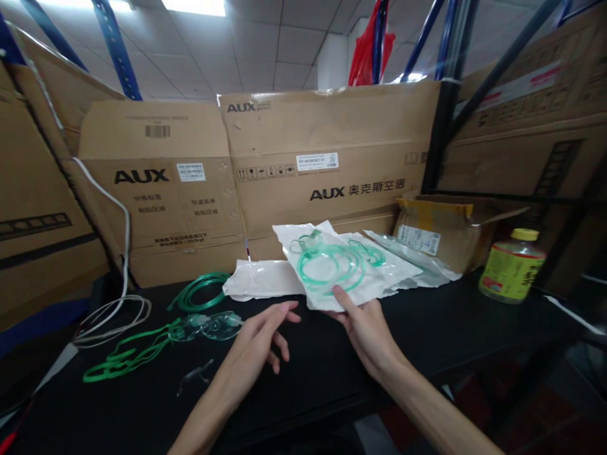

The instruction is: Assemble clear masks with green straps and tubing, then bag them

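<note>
My right hand [365, 325] grips the lower edge of a clear-and-white packet of green tubing [327, 268], thumb on top, holding it tilted above the table. Coiled tube shows through its film. My left hand [265, 335] hovers just left of the packet with its fingers apart and nothing in them. Beyond that hand lie a clear oxygen mask [220, 325] with green straps [126, 354] and a coil of green tubing [202, 292]. A small clear plastic piece [195, 374] rests closer to me. More white packets [263, 279] lie behind, partly hidden by the held one.
Large cardboard sheets [284, 139] stand along the back of the black table [303, 392]. To the right are an open carton [455, 227] and a yellow-capped bottle [511, 268]. White cables [126, 253] run down on the left.
</note>
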Available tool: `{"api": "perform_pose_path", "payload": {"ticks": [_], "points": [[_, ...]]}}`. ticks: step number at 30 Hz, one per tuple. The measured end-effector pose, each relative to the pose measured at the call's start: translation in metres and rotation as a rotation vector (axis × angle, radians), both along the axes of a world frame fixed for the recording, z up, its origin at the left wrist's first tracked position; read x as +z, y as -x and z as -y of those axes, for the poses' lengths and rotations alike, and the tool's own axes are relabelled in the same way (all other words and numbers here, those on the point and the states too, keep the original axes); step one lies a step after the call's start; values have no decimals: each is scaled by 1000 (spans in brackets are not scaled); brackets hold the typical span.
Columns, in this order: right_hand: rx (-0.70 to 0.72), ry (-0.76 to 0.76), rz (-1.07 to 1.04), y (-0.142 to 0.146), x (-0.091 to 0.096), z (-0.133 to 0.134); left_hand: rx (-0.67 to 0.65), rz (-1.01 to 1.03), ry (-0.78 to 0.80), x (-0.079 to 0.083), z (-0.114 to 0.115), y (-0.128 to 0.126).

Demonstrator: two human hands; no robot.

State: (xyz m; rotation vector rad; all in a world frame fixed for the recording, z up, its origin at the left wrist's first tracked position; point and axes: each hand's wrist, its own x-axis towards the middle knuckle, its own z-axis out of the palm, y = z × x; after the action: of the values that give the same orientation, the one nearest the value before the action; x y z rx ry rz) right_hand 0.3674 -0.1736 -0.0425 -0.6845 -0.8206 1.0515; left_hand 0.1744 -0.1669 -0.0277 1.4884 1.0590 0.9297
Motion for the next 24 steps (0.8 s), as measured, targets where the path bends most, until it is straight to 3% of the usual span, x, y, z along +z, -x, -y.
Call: {"api": "perform_pose_path", "payload": {"ticks": [2,7,12,16,21,24], "points": [[-5,-3,49,-31,13,-8,-29,-75,-73,-8,-3,-1],[-182,12,134,-121,41,-46,-65,-306,-196,-33,-1,0],[-254,80,172,-177,58,-71,-103,-380,-278,-31,8,-5],[-219,144,242,-186,46,-64,-92,-390,-274,-28,9,-4],[-147,188,338,-169,21,-34,-99,-396,-255,-29,9,-3],[-187,160,546,-157,27,-15,-94,-392,-271,-29,9,-5]]}}
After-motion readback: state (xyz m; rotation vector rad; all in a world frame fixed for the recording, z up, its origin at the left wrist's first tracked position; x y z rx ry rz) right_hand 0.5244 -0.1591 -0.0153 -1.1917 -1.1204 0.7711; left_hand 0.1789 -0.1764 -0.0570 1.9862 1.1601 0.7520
